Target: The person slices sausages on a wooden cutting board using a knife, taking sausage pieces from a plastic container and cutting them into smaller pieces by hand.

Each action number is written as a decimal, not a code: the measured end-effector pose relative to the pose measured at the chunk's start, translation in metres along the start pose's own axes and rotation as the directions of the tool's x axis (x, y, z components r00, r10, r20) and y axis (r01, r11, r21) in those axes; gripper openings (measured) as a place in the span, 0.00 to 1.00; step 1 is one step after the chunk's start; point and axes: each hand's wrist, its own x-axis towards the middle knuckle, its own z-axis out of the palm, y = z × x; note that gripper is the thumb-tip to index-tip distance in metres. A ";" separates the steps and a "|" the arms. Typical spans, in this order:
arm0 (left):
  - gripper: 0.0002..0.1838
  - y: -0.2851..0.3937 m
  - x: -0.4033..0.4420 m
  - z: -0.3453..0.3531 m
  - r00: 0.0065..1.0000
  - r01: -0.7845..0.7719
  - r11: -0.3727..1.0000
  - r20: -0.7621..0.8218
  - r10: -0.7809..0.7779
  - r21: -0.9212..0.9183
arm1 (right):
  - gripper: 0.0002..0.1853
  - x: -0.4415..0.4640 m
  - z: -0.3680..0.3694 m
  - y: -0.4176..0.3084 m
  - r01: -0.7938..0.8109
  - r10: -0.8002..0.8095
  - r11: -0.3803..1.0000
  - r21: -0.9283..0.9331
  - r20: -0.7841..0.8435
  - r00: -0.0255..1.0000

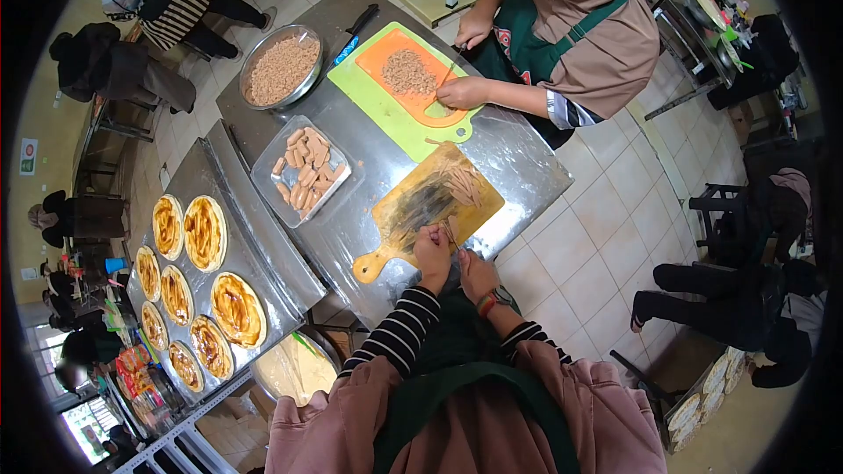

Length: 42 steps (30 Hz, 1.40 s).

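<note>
In front of me lies a worn wooden cutting board point(485, 204) with a dark patch in its middle and a handle at the lower left. My left hand point(431, 256) is closed at the board's near edge, its fingertips on a piece of sausage point(452, 227). Beside it my right hand point(479, 277) is wrapped round a knife, mostly hidden, whose thin blade point(455, 242) points at the board. Sausage strips point(464, 186) lie at the far right of the board. Left of the board, a clear plastic tub point(263, 183) holds several sausages point(309, 174).
Across the steel table point(522, 158), a co-worker's hand point(464, 93) cuts on an orange board point(391, 42) over a green one point(356, 70). A metal bowl point(255, 104) of minced filling and a black-handled knife point(360, 25) are near. Round topped doughs point(205, 233) cover the left table.
</note>
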 end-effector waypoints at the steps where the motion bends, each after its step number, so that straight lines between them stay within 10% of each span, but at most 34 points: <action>1: 0.07 0.000 0.000 0.000 1.000 0.001 1.000 0.000 -0.001 0.000 | 0.25 0.000 0.000 -0.001 -0.001 0.001 1.000 0.000 0.001 1.000; 42: 0.08 0.004 0.000 -0.001 0.997 -0.039 0.997 -0.067 0.034 -0.068 | 0.27 0.006 0.006 0.011 0.027 -0.027 0.999 0.028 -0.009 1.000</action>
